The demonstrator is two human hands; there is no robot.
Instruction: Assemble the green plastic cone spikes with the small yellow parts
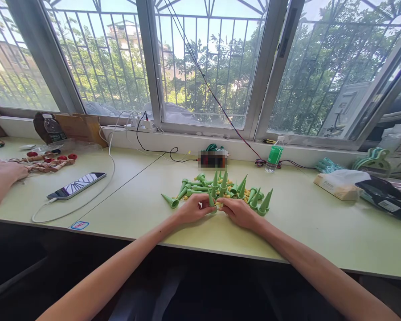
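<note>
A green cone (211,199) was held tip up over the tabletop (321,232), clamped by the fingers of the left hand (191,209). Beside it, the right hand (242,213) was positioned, finger closure undeterminable. Behind, a green-labelled bottle (275,154) was noted, contents indistinct.

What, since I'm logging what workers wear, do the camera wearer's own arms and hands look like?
The left hand and right hand are ungloved, with no ring, watch or bracelet visible. Both forearms are bare, without sleeves in view; the left has a small spot near the wrist.
</note>
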